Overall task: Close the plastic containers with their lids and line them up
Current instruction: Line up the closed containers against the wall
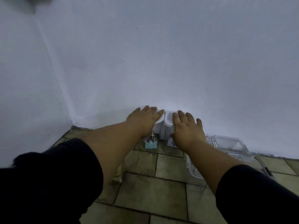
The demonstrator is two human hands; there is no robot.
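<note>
Two tall clear plastic containers with white lids stand side by side against the white wall. My left hand lies flat on the lid of the left container, fingers straight. My right hand presses flat on the lid of the right container, fingers spread. To the right, on the tiled floor, lie two flat clear containers with clip lids, one by the wall and one nearer to me. Both forearms hide the lower parts of the tall containers.
A small light-blue box holding metal clips sits on the floor below my left hand. A pale object peeks out under my left forearm. The wall corner is at the left. Greenish floor tiles fill the foreground.
</note>
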